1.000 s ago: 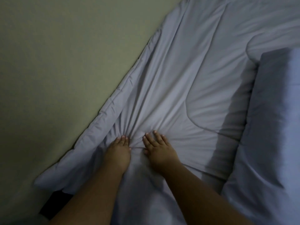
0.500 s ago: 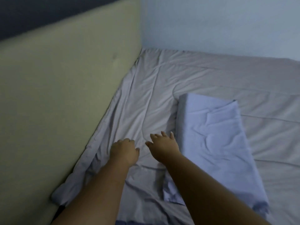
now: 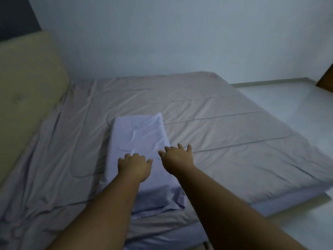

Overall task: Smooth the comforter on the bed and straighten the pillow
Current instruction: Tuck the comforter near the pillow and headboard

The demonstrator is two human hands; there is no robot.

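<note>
A grey quilted comforter (image 3: 225,127) covers the bed, wrinkled on the left side and flatter on the right. A pale lavender pillow (image 3: 138,134) lies lengthwise on it near the middle, its cover creased. My left hand (image 3: 134,166) hovers over the near part of the pillow, fingers curled loosely downward and holding nothing. My right hand (image 3: 177,159) reaches out over the pillow's right edge with fingers spread, empty. Both forearms hide the pillow's near end.
A padded beige headboard (image 3: 27,87) runs along the left side of the bed. A pale wall (image 3: 162,37) stands behind it. Light floor (image 3: 288,98) lies beyond the bed's right edge, with a dark wooden corner (image 3: 327,78) at the far right.
Both hands lifted off the bunched comforter by the headboard and moved right, over the pillow. My view swung up and right, now showing the whole bed and the floor.
</note>
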